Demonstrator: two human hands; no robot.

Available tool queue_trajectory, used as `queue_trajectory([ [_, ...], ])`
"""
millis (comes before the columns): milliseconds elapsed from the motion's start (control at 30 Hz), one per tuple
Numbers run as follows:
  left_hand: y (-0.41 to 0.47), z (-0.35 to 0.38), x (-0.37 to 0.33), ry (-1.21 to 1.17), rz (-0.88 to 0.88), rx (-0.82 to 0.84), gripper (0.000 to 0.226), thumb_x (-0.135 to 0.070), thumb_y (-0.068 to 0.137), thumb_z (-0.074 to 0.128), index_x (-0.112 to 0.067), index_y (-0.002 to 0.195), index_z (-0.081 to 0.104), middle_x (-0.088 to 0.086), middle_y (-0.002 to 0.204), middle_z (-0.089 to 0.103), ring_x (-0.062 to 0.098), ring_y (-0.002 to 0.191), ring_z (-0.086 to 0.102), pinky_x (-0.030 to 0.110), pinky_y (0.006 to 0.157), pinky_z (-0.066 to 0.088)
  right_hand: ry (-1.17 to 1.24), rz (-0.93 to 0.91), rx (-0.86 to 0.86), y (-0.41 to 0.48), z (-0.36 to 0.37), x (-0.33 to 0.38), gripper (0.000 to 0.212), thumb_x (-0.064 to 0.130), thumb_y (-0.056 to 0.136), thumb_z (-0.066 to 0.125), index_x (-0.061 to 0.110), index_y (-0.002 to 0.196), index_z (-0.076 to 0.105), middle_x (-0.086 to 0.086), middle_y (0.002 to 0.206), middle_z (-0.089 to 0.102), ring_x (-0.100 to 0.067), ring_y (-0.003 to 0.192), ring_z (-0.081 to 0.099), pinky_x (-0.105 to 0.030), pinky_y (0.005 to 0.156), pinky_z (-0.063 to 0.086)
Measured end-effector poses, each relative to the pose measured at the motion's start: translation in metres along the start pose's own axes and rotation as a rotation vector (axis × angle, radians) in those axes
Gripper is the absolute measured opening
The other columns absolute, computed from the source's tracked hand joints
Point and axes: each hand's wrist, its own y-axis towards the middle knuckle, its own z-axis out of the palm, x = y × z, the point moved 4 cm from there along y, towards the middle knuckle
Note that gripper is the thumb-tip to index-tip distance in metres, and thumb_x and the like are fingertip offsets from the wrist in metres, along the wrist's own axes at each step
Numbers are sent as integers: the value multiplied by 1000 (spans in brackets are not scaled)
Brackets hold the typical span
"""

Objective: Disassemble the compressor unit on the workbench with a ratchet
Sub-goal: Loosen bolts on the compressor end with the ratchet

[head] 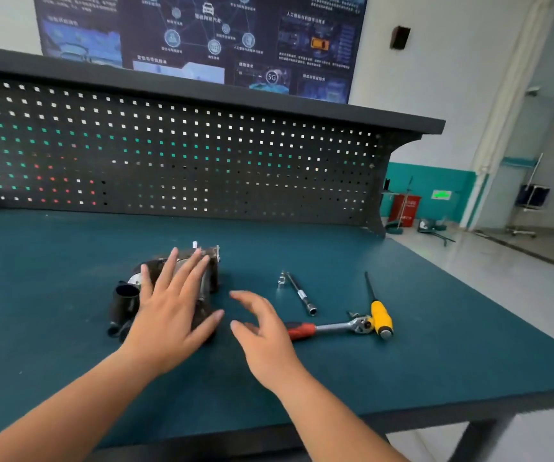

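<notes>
The dark metal compressor unit (209, 271) lies on the teal workbench (69, 295), left of centre. My left hand (172, 311) is spread flat over it with straight fingers and hides much of its body. Just right of the unit my right hand (262, 331) hovers, fingers loosely bent, holding nothing. A ratchet (332, 326) with a red-and-black handle lies on the bench, its handle end right beside my right hand.
An extension bar with a socket (300, 293) and a small loose socket (281, 280) lie beyond the ratchet. A yellow-handled screwdriver (380, 315) lies by the ratchet head. A dark pegboard (185, 161) backs the bench. The bench's front edge runs near my forearms.
</notes>
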Motion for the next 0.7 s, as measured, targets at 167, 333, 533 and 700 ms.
queue_trajectory([
  [167,18,39,-87,-179,221,147,51,-29,88,46,-13,136,45,5,145,40,25,141,26,37,115,16,479,126,-408,-23,-57,-14,35,-13,90,47,17,99,62,4,99,66,-4,92,62,-21,77,51],
  [333,27,105,-123,75,179,545,53,-45,89,48,-13,131,40,9,133,42,28,127,36,39,107,28,769,367,-629,-47,-99,-37,21,-3,92,47,13,100,58,-11,104,59,-19,96,57,-27,80,43],
  [533,34,114,-123,132,128,513,26,-24,97,43,-11,119,47,11,117,50,31,106,50,41,76,44,1044,611,-427,-65,-102,-52,41,16,96,41,-5,132,41,-28,103,56,-37,103,53,-31,62,55],
  [700,8,86,-109,-48,50,413,31,-30,98,41,-18,126,45,3,119,46,23,111,45,39,81,44,1042,605,-366,-63,-88,-41,45,21,99,35,-3,137,38,-21,106,59,-29,92,55,-38,92,42],
])
